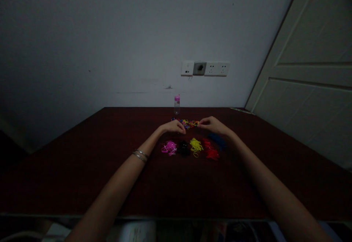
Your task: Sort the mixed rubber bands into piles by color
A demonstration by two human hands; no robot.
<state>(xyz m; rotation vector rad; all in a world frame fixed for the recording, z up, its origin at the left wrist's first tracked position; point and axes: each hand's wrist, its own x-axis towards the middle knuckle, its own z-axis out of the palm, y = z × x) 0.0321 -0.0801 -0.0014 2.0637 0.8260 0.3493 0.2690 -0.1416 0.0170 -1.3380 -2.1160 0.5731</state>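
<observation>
A mixed heap of small coloured rubber bands (189,124) lies toward the back of the dark red table. My right hand (213,124) is at the heap's right end, thumb and fingertips pinched together; anything between them is too small to make out. My left hand (173,126) hangs at the heap's left front with fingers curled in, and their contents are hidden. Nearer me are single-colour piles: pink bands (169,147), black bands (184,148), yellow bands (196,146), red bands (211,150) and blue bands (217,139), the blue partly beside my right wrist.
Behind the heap stands a clear bottle with a pink cap (177,104), close to the wall. Sockets (205,68) are set in the wall above. A pale panelled door (310,69) borders the table (82,168) on the right. Various items lie below its front edge.
</observation>
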